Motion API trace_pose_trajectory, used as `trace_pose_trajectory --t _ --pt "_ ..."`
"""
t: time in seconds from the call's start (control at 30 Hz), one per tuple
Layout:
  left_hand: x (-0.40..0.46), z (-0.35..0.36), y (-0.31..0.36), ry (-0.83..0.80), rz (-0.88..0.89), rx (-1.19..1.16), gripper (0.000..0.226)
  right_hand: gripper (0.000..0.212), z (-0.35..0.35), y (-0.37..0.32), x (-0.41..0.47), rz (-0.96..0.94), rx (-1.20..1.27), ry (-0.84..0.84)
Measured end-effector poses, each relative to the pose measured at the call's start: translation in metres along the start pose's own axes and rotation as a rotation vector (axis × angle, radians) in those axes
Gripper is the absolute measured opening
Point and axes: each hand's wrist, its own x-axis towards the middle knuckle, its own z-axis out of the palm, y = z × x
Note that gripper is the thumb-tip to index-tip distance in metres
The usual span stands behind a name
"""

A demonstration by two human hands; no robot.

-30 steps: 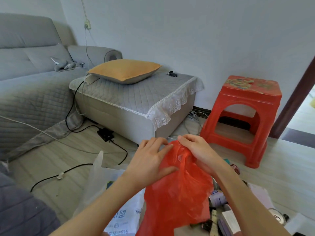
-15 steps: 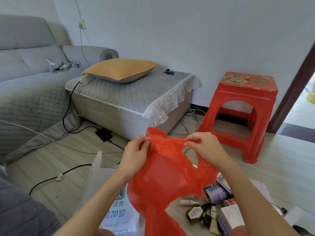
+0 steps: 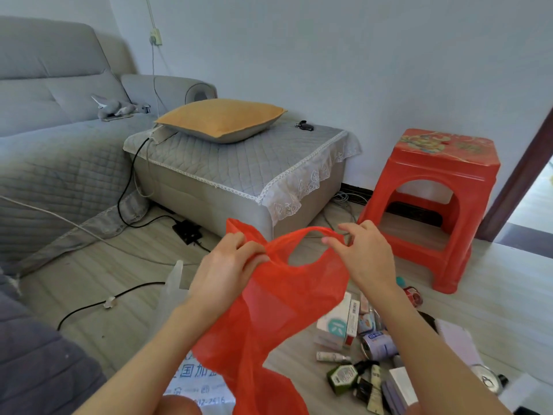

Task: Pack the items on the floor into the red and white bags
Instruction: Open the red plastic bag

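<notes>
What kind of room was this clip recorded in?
Most likely a home living room: a grey sofa with a quilted cover, a matching ottoman holding an orange cushion, and a red plastic stool on a wood-look floor by the wall.

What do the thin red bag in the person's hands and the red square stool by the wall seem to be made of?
The thin red bag looks like flimsy plastic film: it crumples, drapes, and lets light through. The red square stool looks like rigid moulded plastic, glossy, with smooth arched cut-outs and a printed top.
</notes>
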Motion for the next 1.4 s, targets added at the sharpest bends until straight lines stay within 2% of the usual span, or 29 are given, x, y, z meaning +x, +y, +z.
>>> trace_pose_trajectory --t 0.1,0.23,0.37,0.43,0.5,0.57,0.63,0.77,0.83,0.93,1.07,1.17,1.23,1.3,1.4 --pt "0.000 -0.006 0.004 0.142 -0.047 0.057 0.037 0.038 -0.001 -0.008 -0.003 -0.004 0.128 0.021" --pt "-0.001 -0.014 0.014 0.208 -0.208 0.003 0.030 0.033 -0.001 -0.019 -0.010 -0.008 0.417 0.067" --pt "0.000 -0.015 0.016 0.214 -0.338 -0.003 0.024 0.008 0.006 -0.025 -0.013 -0.398 0.272 0.292" --pt "0.001 -0.012 0.015 0.215 -0.356 -0.010 0.029 0.019 0.014 -0.028 -0.013 -0.532 0.216 0.285" --pt "0.001 -0.010 0.015 0.221 -0.303 -0.097 0.036 0.040 0.022 -0.028 -0.013 -0.567 0.125 0.161" --pt "0.001 -0.009 0.016 0.230 -0.237 -0.221 0.034 0.058 0.029 -0.024 -0.011 -0.556 0.029 0.045" --pt "0.000 -0.010 0.016 0.237 -0.203 -0.305 0.027 0.062 0.033 -0.019 -0.007 -0.507 0.033 -0.008" --pt "-0.001 -0.014 0.013 0.243 -0.212 -0.412 0.021 0.054 0.032 -0.008 -0.001 -0.424 0.067 -0.070" --pt "-0.003 -0.014 0.011 0.202 -0.213 -0.458 0.020 0.049 0.034 -0.002 -0.001 -0.443 0.049 -0.107" --pt "-0.006 -0.013 0.007 0.138 -0.239 -0.471 0.022 0.026 0.040 0.003 0.002 -0.508 0.049 -0.084" --pt "-0.008 -0.015 -0.001 0.079 -0.301 -0.338 0.030 0.009 0.033 -0.005 0.003 -0.414 0.276 -0.079" --pt "-0.011 -0.012 -0.011 0.005 -0.315 -0.226 0.037 0.015 0.018 -0.014 0.000 -0.233 0.585 -0.213" --pt "-0.009 -0.007 -0.019 0.014 -0.345 -0.282 0.036 0.014 0.010 -0.016 0.000 -0.188 0.687 -0.282" --pt "-0.007 -0.003 -0.022 0.041 -0.376 -0.305 0.045 0.014 0.004 -0.018 -0.001 -0.153 0.730 -0.351" --pt "-0.004 -0.005 -0.017 0.123 -0.411 -0.145 0.048 0.014 0.002 -0.020 -0.004 -0.098 0.767 -0.375"
